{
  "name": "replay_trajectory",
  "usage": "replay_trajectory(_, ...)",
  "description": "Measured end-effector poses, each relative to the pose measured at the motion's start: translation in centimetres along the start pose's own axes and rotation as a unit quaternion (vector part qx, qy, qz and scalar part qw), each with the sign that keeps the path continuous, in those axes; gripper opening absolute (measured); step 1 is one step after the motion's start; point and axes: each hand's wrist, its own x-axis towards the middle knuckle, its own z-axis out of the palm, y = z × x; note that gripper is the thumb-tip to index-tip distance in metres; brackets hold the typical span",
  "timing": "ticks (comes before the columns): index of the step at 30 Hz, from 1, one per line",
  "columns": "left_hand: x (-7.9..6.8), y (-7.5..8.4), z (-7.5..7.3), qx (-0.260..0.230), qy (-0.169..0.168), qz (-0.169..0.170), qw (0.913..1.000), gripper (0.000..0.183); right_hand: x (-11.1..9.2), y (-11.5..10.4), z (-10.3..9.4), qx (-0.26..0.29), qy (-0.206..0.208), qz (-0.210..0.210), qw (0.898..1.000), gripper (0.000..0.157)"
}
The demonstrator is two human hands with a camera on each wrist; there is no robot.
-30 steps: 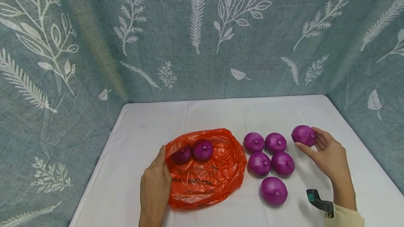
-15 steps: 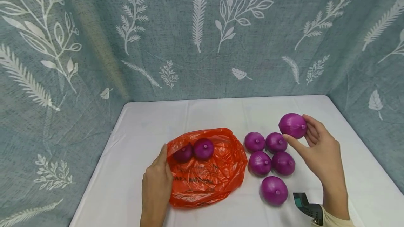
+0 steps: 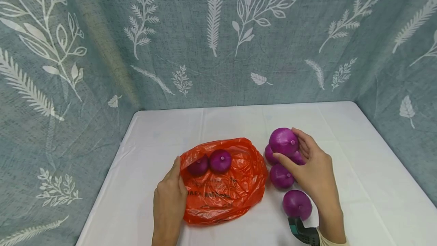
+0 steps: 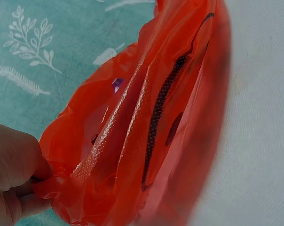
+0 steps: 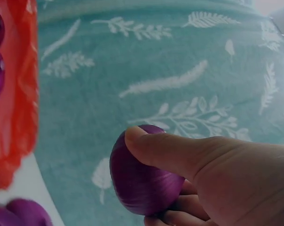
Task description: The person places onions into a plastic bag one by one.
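My right hand holds a purple onion between thumb and fingers, above the group of onions on the table. The right wrist view shows the thumb lying across the top of that onion. At the left, my left hand pinches the edge of a red plastic bag, keeping its mouth spread. In the left wrist view the fingers grip gathered plastic of the bag. Inside the bag lie two onions, one partly under the bag's edge.
Several purple onions sit just right of the bag, some partly hidden by my right hand. A single onion lies nearer the front, overlapped by the wrist device. White cloth covers the table, with patterned fabric behind.
My right hand has carried its onion left from the table's right side, lifting it and then bringing it over the other onions. The left hand and bag stay nearly still.
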Motion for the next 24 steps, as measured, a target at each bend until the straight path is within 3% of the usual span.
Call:
replay_trajectory(4,0.1,0.1,0.1,0.001,-0.003,-0.002,1.0000,0.044,-0.2,-0.4,1.7,0.006,-0.014,-0.012,1.000,0.086)
replay_trajectory(10,0.0,0.1,0.1,0.006,-0.002,-0.005,1.0000,0.044,-0.3,-0.8,4.9,-0.026,-0.047,-0.028,0.998,0.085)
replay_trajectory(17,0.0,0.0,0.2,0.000,-0.001,-0.002,1.0000,0.043,-0.4,-0.7,8.5,-0.056,-0.071,-0.012,0.996,0.082)
replay_trajectory(24,0.0,-0.1,0.3,-0.001,0.005,0.002,1.0000,0.043,-0.4,-0.2,10.8,-0.059,-0.073,-0.005,0.996,0.081)
